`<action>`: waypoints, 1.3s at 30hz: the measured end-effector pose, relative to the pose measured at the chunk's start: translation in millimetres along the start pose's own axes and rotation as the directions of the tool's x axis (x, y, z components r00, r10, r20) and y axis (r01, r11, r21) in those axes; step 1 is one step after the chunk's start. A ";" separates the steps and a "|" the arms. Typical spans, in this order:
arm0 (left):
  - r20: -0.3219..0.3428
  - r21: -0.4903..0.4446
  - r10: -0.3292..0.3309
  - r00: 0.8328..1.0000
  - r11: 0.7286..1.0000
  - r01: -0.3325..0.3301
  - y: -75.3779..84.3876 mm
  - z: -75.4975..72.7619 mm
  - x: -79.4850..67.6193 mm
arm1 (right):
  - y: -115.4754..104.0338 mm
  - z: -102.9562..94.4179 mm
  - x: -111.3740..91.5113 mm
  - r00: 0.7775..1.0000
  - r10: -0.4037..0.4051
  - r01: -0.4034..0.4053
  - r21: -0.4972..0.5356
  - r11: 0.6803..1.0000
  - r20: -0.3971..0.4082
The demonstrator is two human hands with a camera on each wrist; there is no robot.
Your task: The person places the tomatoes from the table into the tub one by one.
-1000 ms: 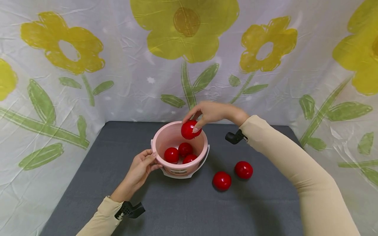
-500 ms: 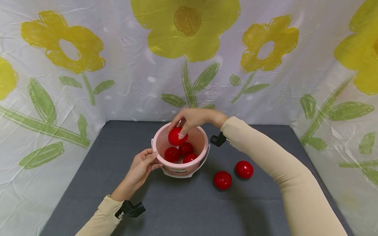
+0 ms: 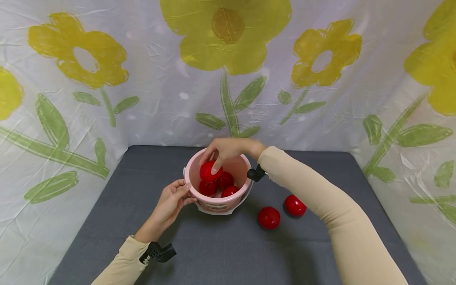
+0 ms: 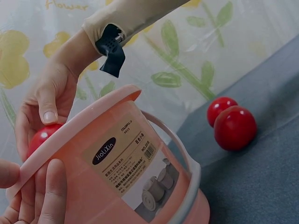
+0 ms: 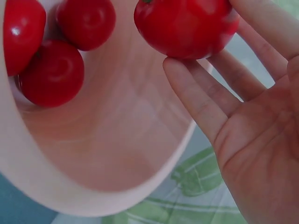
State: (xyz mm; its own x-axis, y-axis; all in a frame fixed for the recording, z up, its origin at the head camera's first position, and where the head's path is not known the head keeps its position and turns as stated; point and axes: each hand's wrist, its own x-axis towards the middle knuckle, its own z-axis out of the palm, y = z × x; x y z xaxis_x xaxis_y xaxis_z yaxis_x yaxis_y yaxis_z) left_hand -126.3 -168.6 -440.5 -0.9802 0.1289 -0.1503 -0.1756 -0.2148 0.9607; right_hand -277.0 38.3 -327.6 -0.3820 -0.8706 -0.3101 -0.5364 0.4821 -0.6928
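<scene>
My left hand (image 3: 171, 202) pinches the near-left rim of a pink plastic bucket (image 3: 217, 202), which stands upright on the table. Reaching in from the right, my right hand (image 3: 228, 149) holds a shiny red tomato (image 3: 206, 171) by thumb and fingertips, inside the bucket's mouth. A bit of green stem shows on this held tomato (image 5: 187, 28) in the right wrist view. Below it lie three more: one tomato (image 3: 225, 180) at the middle, another tomato (image 3: 207, 190) partly covered by the held one, and a third tomato (image 3: 230, 191) behind the front rim.
Two tomatoes lie on the grey tablecloth (image 3: 221, 253) right of the bucket: a nearer tomato (image 3: 268, 217) and a farther tomato (image 3: 294, 206) beside the right sleeve. The bucket's white handle (image 4: 187, 186) hangs down its side. A flowered curtain (image 3: 153, 118) borders the table.
My right hand has moved left and down with its tomato, from over the bucket's far-right rim to inside its mouth. The left hand keeps its hold on the rim.
</scene>
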 end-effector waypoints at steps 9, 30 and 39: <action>0.004 -0.008 0.003 1.000 1.000 -0.003 -0.7 0.4 -0.2 | 5.4 10.4 7.6 1.000 0.007 -0.007 0.010 1.000 0.022; 0.007 0.000 0.012 1.000 1.000 -0.012 -0.4 0.8 -0.3 | 5.4 14.3 12.0 0.999 0.015 -0.019 0.090 0.996 0.037; 0.009 -0.005 0.016 1.000 1.000 -0.016 -0.3 0.8 -1.1 | 8.9 8.4 6.6 1.000 -0.010 0.010 0.035 0.999 0.013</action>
State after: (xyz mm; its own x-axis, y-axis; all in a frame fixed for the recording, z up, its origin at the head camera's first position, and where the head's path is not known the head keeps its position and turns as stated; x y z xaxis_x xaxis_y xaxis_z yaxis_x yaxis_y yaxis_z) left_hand -125.1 -167.9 -440.4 -0.9820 0.1339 -0.1333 -0.1608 -0.2220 0.9617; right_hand -278.0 36.0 -341.3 -0.3665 -0.8767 -0.3117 -0.5136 0.4700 -0.7179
